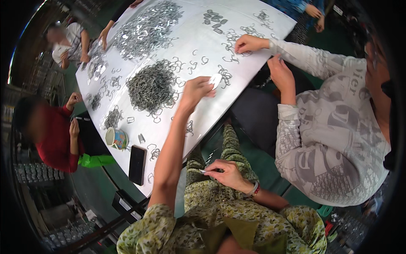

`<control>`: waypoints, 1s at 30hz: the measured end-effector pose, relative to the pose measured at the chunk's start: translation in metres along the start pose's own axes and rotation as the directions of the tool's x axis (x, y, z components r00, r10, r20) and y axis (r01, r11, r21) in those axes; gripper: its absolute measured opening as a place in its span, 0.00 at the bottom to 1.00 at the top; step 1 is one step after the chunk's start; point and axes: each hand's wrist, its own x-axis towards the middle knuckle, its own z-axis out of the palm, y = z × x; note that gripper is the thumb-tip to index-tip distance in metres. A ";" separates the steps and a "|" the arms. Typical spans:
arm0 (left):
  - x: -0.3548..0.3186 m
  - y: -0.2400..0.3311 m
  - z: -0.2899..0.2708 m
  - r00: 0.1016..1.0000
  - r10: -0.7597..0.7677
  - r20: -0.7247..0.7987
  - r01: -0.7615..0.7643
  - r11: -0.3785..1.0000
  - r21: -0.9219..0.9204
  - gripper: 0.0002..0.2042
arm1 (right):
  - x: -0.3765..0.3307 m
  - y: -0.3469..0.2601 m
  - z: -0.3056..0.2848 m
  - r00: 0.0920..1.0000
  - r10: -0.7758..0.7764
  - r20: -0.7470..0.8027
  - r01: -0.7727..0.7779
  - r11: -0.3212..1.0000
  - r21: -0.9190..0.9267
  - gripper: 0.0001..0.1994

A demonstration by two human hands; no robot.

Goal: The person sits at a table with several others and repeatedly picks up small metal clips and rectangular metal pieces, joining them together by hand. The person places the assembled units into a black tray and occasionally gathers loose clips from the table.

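The left hand [198, 89] reaches out over the white sheet-covered bench [198, 42], its fingers pinched on a small pale metal clip [215, 79] held just above the surface, beside the large grey heap of bent wire hooks [152, 86]. The right hand [226, 172] rests low over the lap, on the green patterned trousers, its thumb and fingers closed on a thin silvery piece [204, 172] whose shape is too small to tell. To work this step well, judged from the layout: take one piece at a time from the edge of the heap, not from its tangled middle, so that neighbouring hooks do not drag along. Keep the pinch near the end of the piece, leaving the rest free. A black phone [137, 164] and a painted cup [116, 138] stand near the bench edge; keep the forearm clear of them. A co-worker's hand [249, 43] in a grey printed sleeve sorts loose hooks well apart to the right.
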 end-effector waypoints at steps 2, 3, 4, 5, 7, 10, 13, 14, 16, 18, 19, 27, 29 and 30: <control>0.036 -0.020 0.019 0.997 -0.081 -0.016 0.078 0.986 -0.147 0.15 | 0.002 0.003 -0.001 1.000 0.006 -0.003 -0.006 0.999 -0.037 0.05; 0.041 -0.024 0.028 0.995 -0.100 -0.026 0.094 0.983 -0.160 0.15 | 0.001 0.004 -0.001 1.000 -0.003 -0.011 0.003 0.999 -0.036 0.05; 0.045 -0.027 0.033 0.992 -0.118 -0.038 0.110 0.978 -0.175 0.14 | 0.001 0.005 -0.001 1.000 -0.013 -0.017 0.013 0.999 -0.035 0.05; 0.045 -0.027 0.037 0.991 -0.118 -0.058 0.107 0.979 -0.174 0.14 | 0.001 0.005 0.000 1.000 -0.013 -0.013 0.013 1.000 -0.026 0.05; 0.045 -0.026 0.042 0.988 -0.117 -0.099 0.099 0.980 -0.173 0.13 | 0.002 0.008 -0.002 1.000 -0.031 -0.002 0.031 0.999 -0.028 0.05; 0.045 -0.023 0.038 0.994 -0.039 -0.100 0.021 0.984 -0.177 0.13 | 0.005 0.008 -0.002 0.997 -0.072 0.014 0.072 0.997 -0.028 0.05; 0.046 -0.017 0.033 0.996 -0.049 -0.070 0.040 0.991 -0.125 0.13 | 0.008 0.005 -0.006 0.997 -0.077 0.024 0.078 0.996 -0.041 0.05; 0.042 -0.012 0.029 0.998 -0.040 -0.052 0.036 0.997 -0.063 0.13 | 0.007 0.005 -0.006 0.996 -0.089 0.029 0.090 0.995 -0.039 0.05; 0.029 0.000 0.018 0.999 -0.038 -0.019 0.039 0.997 0.072 0.13 | 0.007 0.005 -0.007 0.995 -0.101 0.021 0.102 0.994 -0.044 0.05; 0.015 0.003 0.003 0.999 -0.032 -0.016 0.035 0.968 0.247 0.12 | 0.005 0.003 -0.006 0.995 -0.093 0.020 0.094 0.994 -0.050 0.05; 0.013 0.002 -0.004 1.000 -0.019 -0.005 0.020 0.931 0.364 0.11 | 0.007 0.001 -0.006 0.988 -0.156 -0.009 0.155 0.986 -0.062 0.05; -0.037 -0.011 -0.028 0.768 0.637 -0.070 -0.250 0.399 0.882 0.09 | 0.001 0.002 -0.006 0.994 -0.112 -0.006 0.112 0.991 -0.071 0.06; -0.084 0.008 -0.017 0.706 0.696 -0.131 -0.292 0.454 0.842 0.11 | -0.003 0.000 -0.005 0.994 -0.101 -0.043 0.099 0.994 -0.045 0.06; -0.107 0.010 -0.019 0.673 0.718 -0.175 -0.292 0.476 0.830 0.12 | -0.003 0.000 -0.004 0.993 -0.111 -0.040 0.109 0.993 -0.047 0.06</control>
